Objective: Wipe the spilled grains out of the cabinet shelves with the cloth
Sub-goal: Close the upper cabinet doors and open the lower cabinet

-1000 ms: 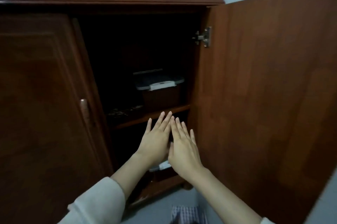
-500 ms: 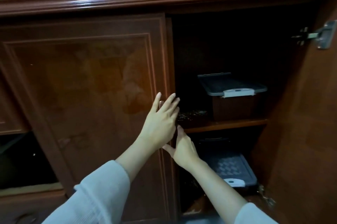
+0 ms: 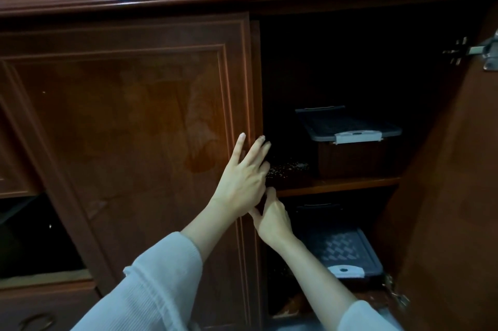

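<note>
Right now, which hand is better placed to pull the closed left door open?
Probably the right hand: its thumb and fingers sit at the closed door's free edge, just below the shelf, ready to hook it. The left hand lies over the same edge with straight, spread fingers.

Pale spilled grains [image 3: 289, 167] lay scattered in a thin patch at four o'clock from the view's centre, on the left end of the upper shelf [image 3: 339, 184], a level reddish-brown board; the lower shelf [image 3: 292, 305] sat dim at five o'clock.

box [image 3: 350, 154] blocks shelf [image 3: 339, 184] right, left door [image 3: 134, 128] closed
</note>
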### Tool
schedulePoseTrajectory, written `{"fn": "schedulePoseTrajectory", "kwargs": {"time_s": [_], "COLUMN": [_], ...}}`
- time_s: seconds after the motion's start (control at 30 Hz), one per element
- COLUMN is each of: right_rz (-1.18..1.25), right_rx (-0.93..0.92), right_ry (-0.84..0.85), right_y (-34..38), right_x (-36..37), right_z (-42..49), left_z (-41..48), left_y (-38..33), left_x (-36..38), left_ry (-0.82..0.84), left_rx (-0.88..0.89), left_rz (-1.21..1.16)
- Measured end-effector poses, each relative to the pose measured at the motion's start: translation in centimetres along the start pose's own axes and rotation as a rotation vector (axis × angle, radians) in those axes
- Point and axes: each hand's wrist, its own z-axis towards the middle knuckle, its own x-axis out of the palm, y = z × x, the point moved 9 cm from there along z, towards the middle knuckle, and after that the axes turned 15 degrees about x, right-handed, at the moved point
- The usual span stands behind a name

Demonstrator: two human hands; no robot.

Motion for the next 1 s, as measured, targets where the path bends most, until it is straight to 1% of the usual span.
{"fn": "schedulePoseTrajectory", "kwargs": {"time_s": [0.2, 0.47, 0.57, 0.77, 0.9, 1.0], "right_rz": [-0.040, 0.014, 0.066, 0.166, 0.214, 0.202], "right_rx": [-0.022, -0.069, -0.127, -0.314, -0.462, -0.563], "right_ry": [-0.016, -0.049, -0.052, -0.019, 0.051, 0.141], "right_y": [-0.6, -1.4, -1.3, -0.4, 0.8, 1.9], "right_x": [-0.6, -1.6, -1.6, -0.4, 1.2, 3.4], "right_z": [-3.2, -10.2, -14.0, -20.6, -25.7, -29.3], "left_z": [-1.5, -5.6, -8.1, -12.7, -15.9, -19.2], "left_y": [-1.5, -4.0, -4.8, -5.1, -4.5, -4.2], "left_x": [-2.6, -8.8, -11.7, -17.5, -22.1, -24.7], "left_ry": [-0.056, -0.081, -0.126, -0.301, -0.432, -0.464], "left_rx": [0.001, -0.006, -0.022, -0.127, -0.237, -0.292], "left_rz": [-0.015, -0.060, -0.084, -0.058, 0.069, 0.205]}}
